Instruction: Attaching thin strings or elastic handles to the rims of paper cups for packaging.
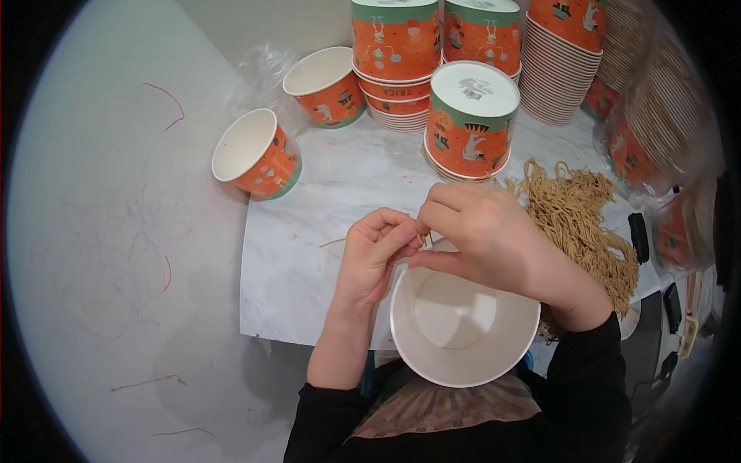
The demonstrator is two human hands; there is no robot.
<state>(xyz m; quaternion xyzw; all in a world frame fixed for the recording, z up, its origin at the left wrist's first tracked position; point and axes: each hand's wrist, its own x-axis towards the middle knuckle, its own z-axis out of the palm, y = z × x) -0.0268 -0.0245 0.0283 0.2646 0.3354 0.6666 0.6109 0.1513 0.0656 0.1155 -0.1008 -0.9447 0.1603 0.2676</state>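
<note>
A large white paper bucket [463, 363] stands before my body with its mouth facing up. Over its far rim, my left hand [376, 253] and my right hand [480, 233] meet, fingertips pinched together. Both are closed on a thin tan cord [333, 242], whose loose tail sticks out to the left of my left hand. My fingers hide most of the cord between them and part of the bucket's rim. Beside my right forearm lies a big tangled heap of tan cords [575, 224].
Two orange and green paper buckets lean at the left, one near [258, 166] and one farther back [328, 89]. An upside-down bucket [472, 127] stands beyond my hands. Stacks of buckets [559, 73] line the back and right, some in clear plastic. The marble-patterned tabletop [285, 293] ends at the left.
</note>
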